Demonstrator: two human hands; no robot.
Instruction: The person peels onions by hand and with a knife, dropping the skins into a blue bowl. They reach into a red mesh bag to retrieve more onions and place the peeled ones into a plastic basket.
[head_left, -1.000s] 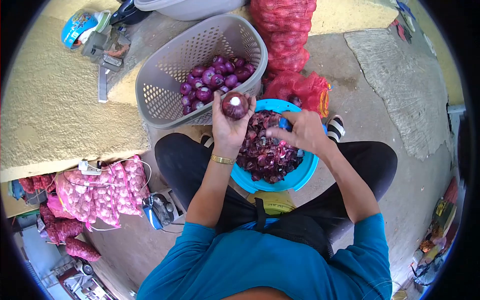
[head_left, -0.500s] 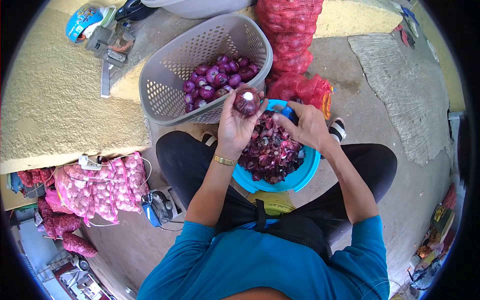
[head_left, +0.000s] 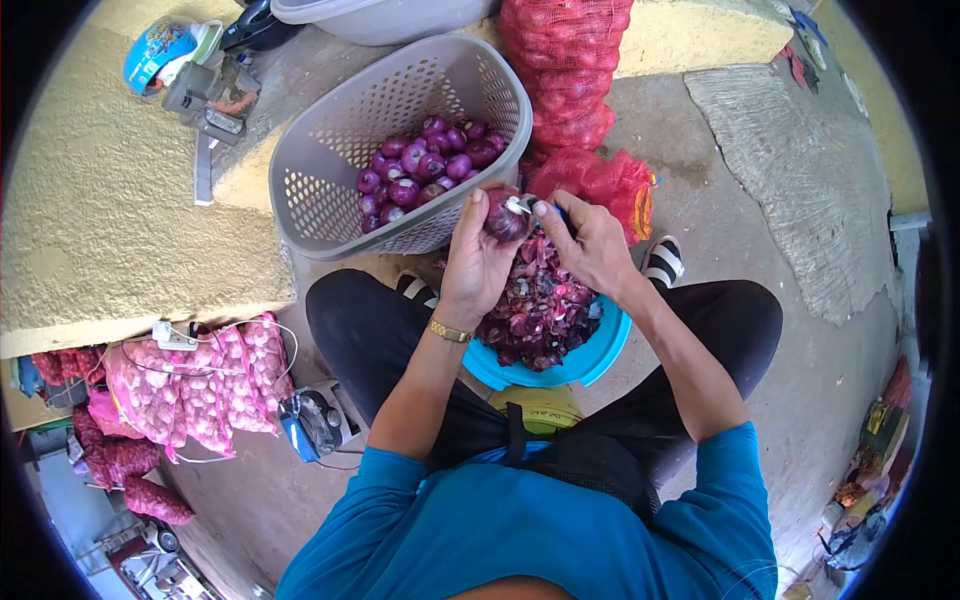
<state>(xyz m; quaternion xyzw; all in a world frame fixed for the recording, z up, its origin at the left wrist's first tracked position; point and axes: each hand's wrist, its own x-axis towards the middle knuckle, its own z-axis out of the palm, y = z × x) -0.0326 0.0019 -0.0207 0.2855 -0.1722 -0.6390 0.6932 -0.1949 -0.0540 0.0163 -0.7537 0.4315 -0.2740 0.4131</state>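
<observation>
I saw pink mesh sacks (head_left: 143,385) by a white power strip (head_left: 178,337) at left, and a blue patterned object (head_left: 160,52) at upper left.

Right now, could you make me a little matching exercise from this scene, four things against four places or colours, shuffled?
1. Perforated basket
2. Basin
3. Bracelet
4. Held onion

A. Blue, beneath a heap of skins
B. In the left hand
C. Grey, with purple onions inside
D. Gold-coloured, around a wrist

Pairs: 1-C, 2-A, 3-D, 4-B
</observation>
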